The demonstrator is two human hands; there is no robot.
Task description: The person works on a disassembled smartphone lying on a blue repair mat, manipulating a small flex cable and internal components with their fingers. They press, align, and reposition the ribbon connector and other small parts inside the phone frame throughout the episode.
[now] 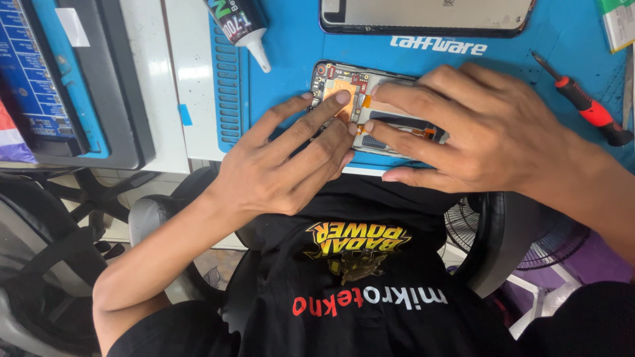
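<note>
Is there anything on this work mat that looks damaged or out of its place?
Nothing stands out. The opened phone lies flat on the blue mat under the left hand and right hand. The glue tube and red screwdriver lie aside, nothing spilled.

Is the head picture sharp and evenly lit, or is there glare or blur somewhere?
Head view: bright, even light, soft shadows under both hands; the opened phone and left hand are sharp; the right hand is sharp too; pale glare on the phone panel at the top edge; wide-angle bending at the borders.

Blue mat [297, 46]: opened phone [344, 92], screwdriver [585, 102].
</note>
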